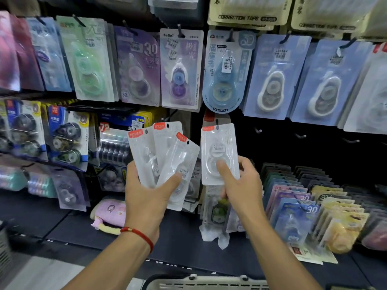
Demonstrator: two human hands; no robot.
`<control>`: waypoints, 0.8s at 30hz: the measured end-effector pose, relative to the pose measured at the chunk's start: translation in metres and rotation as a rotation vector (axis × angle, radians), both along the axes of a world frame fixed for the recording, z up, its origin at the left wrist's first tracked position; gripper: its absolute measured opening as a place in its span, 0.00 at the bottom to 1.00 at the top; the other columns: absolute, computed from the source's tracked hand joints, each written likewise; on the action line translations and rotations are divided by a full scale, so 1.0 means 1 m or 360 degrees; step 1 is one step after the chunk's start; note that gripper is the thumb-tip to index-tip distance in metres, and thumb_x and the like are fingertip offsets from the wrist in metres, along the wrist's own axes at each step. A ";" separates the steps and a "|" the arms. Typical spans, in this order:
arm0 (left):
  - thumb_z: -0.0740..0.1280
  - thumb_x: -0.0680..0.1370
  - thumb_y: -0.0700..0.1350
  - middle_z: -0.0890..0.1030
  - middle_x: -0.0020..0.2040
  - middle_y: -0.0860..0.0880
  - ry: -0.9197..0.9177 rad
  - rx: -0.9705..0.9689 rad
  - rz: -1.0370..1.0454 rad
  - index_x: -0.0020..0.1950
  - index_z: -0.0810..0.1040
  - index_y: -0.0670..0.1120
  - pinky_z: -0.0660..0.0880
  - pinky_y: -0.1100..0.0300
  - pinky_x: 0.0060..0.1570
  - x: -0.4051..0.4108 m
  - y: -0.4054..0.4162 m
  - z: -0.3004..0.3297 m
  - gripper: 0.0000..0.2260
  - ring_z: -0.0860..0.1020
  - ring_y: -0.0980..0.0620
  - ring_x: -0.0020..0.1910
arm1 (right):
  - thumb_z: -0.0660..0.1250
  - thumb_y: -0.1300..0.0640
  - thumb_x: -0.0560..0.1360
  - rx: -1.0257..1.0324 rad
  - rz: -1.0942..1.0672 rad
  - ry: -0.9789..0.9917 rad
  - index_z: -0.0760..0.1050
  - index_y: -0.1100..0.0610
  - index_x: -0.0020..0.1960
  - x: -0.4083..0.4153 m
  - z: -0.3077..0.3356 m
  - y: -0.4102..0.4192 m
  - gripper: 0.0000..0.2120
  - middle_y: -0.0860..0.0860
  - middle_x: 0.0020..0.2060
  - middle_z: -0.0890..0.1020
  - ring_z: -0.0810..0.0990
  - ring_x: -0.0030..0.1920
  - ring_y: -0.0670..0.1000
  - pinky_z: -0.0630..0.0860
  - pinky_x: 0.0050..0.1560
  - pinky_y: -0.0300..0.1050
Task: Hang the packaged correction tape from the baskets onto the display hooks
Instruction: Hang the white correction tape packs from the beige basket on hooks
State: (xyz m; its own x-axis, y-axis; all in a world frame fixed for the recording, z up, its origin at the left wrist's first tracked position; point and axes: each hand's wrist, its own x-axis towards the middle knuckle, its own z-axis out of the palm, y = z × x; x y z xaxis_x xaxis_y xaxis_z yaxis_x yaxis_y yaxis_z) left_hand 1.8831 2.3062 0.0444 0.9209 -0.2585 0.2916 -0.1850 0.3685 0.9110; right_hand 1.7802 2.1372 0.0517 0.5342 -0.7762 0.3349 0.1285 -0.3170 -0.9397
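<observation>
- Three clear packs (165, 155) with red corner tags were fanned upright, gripped low.
- A fourth clear pack (218, 151) stood upright just right, near bare hooks (301, 136).

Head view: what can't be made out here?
- Hook under the single pack in the right hand: hidden by the pack.
- Exact pack count in the left hand: fanned packs overlap.
- Basket: contents cut off by bottom edge.
</observation>
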 end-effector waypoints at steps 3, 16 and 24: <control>0.83 0.69 0.37 0.86 0.56 0.54 -0.0008 -0.0005 -0.0013 0.65 0.76 0.56 0.85 0.55 0.49 -0.002 -0.001 -0.001 0.31 0.87 0.53 0.54 | 0.68 0.39 0.81 0.0324 0.0147 0.0110 0.69 0.50 0.71 0.007 -0.006 -0.006 0.24 0.50 0.43 0.89 0.88 0.41 0.47 0.81 0.41 0.43; 0.82 0.63 0.38 0.86 0.60 0.45 0.0299 -0.0132 -0.0431 0.68 0.75 0.48 0.78 0.32 0.63 -0.013 -0.010 -0.002 0.35 0.85 0.41 0.60 | 0.78 0.45 0.75 0.0148 0.0391 0.0240 0.79 0.47 0.61 -0.007 -0.011 0.029 0.17 0.45 0.54 0.86 0.87 0.51 0.52 0.87 0.47 0.53; 0.75 0.76 0.44 0.85 0.63 0.45 0.0367 -0.0174 -0.0643 0.71 0.77 0.51 0.83 0.40 0.53 -0.016 -0.008 0.000 0.24 0.85 0.40 0.59 | 0.77 0.54 0.77 0.0449 0.0404 0.0000 0.81 0.52 0.61 -0.022 -0.012 0.021 0.14 0.50 0.53 0.88 0.88 0.55 0.53 0.84 0.57 0.52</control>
